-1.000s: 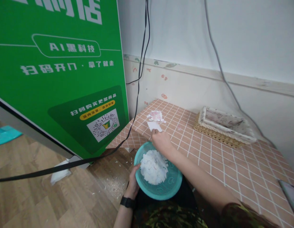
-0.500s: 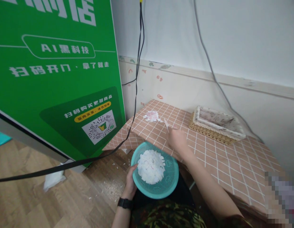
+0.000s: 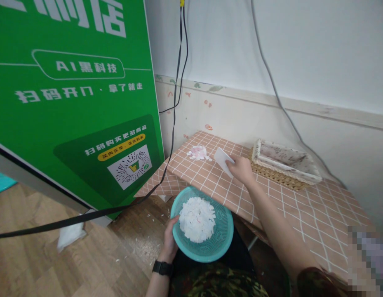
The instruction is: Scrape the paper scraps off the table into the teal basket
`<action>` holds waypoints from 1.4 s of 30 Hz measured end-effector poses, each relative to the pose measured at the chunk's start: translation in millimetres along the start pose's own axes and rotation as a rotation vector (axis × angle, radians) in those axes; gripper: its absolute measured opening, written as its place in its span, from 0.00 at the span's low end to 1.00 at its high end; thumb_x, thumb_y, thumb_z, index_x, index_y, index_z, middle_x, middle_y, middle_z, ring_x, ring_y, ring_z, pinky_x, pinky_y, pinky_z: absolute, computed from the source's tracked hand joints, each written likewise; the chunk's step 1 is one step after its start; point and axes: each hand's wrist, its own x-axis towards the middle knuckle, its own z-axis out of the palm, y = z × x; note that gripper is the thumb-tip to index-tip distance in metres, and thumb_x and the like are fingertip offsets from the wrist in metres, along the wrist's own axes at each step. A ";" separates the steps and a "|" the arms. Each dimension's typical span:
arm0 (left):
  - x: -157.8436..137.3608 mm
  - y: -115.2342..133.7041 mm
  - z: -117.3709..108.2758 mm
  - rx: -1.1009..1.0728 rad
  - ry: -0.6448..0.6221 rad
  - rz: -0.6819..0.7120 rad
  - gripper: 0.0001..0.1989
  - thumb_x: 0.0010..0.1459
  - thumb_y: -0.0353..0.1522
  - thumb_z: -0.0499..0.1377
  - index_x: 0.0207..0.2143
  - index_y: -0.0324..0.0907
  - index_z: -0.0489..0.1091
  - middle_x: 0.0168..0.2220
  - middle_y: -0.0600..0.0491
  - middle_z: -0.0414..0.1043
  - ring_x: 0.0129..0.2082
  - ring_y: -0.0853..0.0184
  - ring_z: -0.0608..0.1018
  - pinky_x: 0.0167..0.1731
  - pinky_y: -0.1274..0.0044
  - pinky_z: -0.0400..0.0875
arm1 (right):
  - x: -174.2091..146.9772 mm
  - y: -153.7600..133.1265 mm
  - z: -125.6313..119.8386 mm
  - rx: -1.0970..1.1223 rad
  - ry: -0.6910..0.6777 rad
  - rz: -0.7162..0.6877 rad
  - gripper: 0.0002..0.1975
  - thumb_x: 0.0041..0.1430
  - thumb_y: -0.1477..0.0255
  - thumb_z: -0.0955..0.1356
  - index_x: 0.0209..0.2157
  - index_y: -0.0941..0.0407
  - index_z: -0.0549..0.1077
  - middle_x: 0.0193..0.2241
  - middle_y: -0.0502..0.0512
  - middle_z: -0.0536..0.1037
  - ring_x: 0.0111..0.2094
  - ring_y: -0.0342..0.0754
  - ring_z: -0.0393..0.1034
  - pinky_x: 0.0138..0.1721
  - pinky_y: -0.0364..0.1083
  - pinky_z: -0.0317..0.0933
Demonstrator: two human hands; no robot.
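My left hand (image 3: 172,236) grips the left rim of a teal plastic strainer basket (image 3: 224,237), held over my lap below the table edge. Heaped inside it are white paper scraps (image 3: 196,218). Above the table, my right hand (image 3: 241,168) pinches a flat white card (image 3: 223,160) by its right edge, thumb on top. A small pile of white and pinkish paper scraps (image 3: 198,152) lies on the checked tablecloth, left of the card and apart from it.
A cloth-lined wicker basket (image 3: 282,165) stands by the wall on the brown checked tablecloth (image 3: 290,210). At left rises a green cabinet (image 3: 76,103). A black cable (image 3: 171,140) hangs past the table corner. Scraps and a white plastic bag (image 3: 70,236) lie on the floor.
My right hand has drawn slightly to the right and up, and the card has turned so its flat face shows. My left hand and the strainer basket are almost unmoved.
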 end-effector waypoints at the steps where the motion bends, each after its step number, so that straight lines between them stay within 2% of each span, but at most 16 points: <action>1: 0.3 0.1 -0.2 -0.002 -0.005 0.000 0.14 0.44 0.35 0.63 0.33 0.35 0.75 0.31 0.48 0.78 0.34 0.57 0.78 0.39 0.68 0.70 | 3.3 -0.9 0.0 -0.014 -0.021 -0.016 0.17 0.55 0.68 0.60 0.39 0.56 0.77 0.30 0.58 0.79 0.32 0.51 0.71 0.31 0.43 0.55; 5: 0.9 0.5 -0.9 0.002 -0.004 0.000 0.15 0.44 0.36 0.63 0.33 0.35 0.75 0.31 0.48 0.78 0.34 0.56 0.78 0.39 0.68 0.69 | 11.0 2.6 -3.1 0.053 -0.070 -0.093 0.16 0.54 0.68 0.61 0.36 0.56 0.77 0.28 0.56 0.78 0.30 0.48 0.70 0.30 0.42 0.54; 8: 1.0 0.8 -1.7 0.008 -0.020 0.000 0.15 0.46 0.36 0.62 0.34 0.35 0.75 0.32 0.47 0.78 0.33 0.57 0.78 0.38 0.68 0.70 | 14.5 5.8 -5.7 0.098 -0.080 -0.096 0.15 0.54 0.67 0.61 0.35 0.57 0.77 0.27 0.54 0.78 0.29 0.47 0.70 0.29 0.41 0.53; 15: -0.8 2.5 -1.0 -0.012 -0.038 -0.004 0.14 0.48 0.36 0.61 0.35 0.35 0.75 0.32 0.48 0.78 0.34 0.58 0.78 0.38 0.69 0.69 | 29.0 2.7 -8.0 0.039 -0.128 -0.203 0.13 0.54 0.69 0.62 0.35 0.58 0.77 0.31 0.56 0.79 0.33 0.47 0.70 0.33 0.41 0.55; 22: 2.3 1.4 -2.4 -0.022 0.016 -0.014 0.16 0.44 0.36 0.63 0.35 0.34 0.75 0.33 0.47 0.78 0.35 0.57 0.78 0.40 0.69 0.69 | 50.8 8.7 -26.3 0.024 -0.182 -0.262 0.13 0.50 0.70 0.65 0.37 0.59 0.77 0.32 0.57 0.79 0.33 0.48 0.71 0.32 0.42 0.56; 29: 4.0 1.0 -4.2 -0.016 0.029 -0.009 0.15 0.46 0.36 0.62 0.34 0.34 0.75 0.34 0.46 0.78 0.38 0.55 0.77 0.42 0.67 0.68 | 66.8 5.2 -11.1 0.051 -0.173 -0.314 0.15 0.53 0.70 0.64 0.42 0.55 0.76 0.38 0.56 0.78 0.39 0.50 0.71 0.39 0.43 0.58; 36: -2.3 4.2 1.4 -0.051 0.025 -0.035 0.15 0.47 0.35 0.62 0.35 0.35 0.75 0.35 0.47 0.78 0.38 0.56 0.77 0.43 0.68 0.68 | 69.8 17.9 -31.0 0.030 -0.273 -0.363 0.12 0.50 0.70 0.65 0.36 0.55 0.78 0.31 0.54 0.79 0.33 0.49 0.71 0.32 0.43 0.57; 42: -4.7 6.9 5.0 -0.061 0.043 -0.075 0.17 0.46 0.35 0.62 0.38 0.34 0.74 0.36 0.45 0.78 0.40 0.54 0.77 0.43 0.67 0.68 | 66.1 18.9 -28.9 0.120 -0.221 -0.390 0.13 0.52 0.70 0.64 0.37 0.55 0.77 0.32 0.54 0.79 0.33 0.49 0.70 0.34 0.43 0.57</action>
